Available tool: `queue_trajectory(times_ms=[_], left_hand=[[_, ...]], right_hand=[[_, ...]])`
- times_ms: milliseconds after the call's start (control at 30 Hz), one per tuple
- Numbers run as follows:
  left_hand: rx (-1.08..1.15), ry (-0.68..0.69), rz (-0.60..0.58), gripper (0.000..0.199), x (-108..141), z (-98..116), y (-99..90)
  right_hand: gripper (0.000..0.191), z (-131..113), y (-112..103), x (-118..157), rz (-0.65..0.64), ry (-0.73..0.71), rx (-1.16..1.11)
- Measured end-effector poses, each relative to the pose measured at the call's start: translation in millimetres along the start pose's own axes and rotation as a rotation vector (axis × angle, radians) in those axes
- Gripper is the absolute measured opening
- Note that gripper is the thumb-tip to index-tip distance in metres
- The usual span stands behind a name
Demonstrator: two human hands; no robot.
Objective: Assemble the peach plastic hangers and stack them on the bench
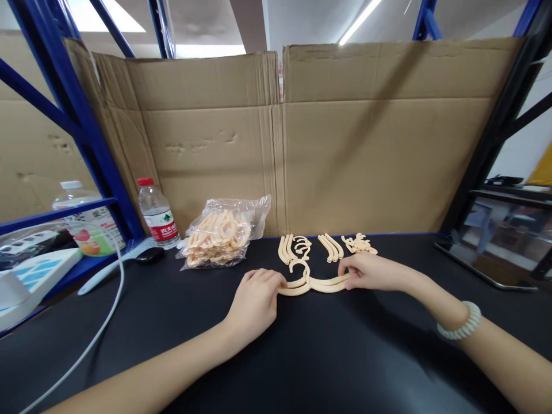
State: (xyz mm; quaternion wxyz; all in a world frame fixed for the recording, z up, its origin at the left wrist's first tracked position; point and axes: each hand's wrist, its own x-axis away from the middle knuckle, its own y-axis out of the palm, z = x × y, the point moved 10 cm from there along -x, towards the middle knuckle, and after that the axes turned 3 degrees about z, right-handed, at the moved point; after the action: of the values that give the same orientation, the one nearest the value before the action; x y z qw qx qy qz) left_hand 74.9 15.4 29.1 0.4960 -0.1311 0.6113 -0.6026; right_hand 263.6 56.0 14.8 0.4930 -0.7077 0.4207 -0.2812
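**Cream hanger held at both ends, loose parts close behind**

We hold the cream hanger (309, 282) flat on the black tabletop (310, 356), its hook pointing away from us. Our left hand (255, 296) has its fingers curled closed over one end; our right hand (373, 271) pinches the other between thumb and fingers.

Just beyond the hook lie curved strips (285, 249) and loose hooks (303, 247), then more strips (331, 248) and a small pile of pieces (359, 244), crowding the far side. Further left sit a clear bag (222, 234) of cream parts and a red-capped bottle (158, 217).

A cardboard wall (388, 138) closes the back edge. A white cable (107, 325) crosses at left; a dark flat device (483, 267) lies far right. Between our forearms, tabletop stretches towards us.
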Motion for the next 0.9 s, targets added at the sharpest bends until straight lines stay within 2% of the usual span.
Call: queue_trajectory(times_ms=[900], left_hand=[[-0.03,-0.014,-0.024,0.034,-0.7,-5.3,4.5]], right_hand=[[0.008,0.4,-0.5,1.2,-0.006,0.058,-0.022]])
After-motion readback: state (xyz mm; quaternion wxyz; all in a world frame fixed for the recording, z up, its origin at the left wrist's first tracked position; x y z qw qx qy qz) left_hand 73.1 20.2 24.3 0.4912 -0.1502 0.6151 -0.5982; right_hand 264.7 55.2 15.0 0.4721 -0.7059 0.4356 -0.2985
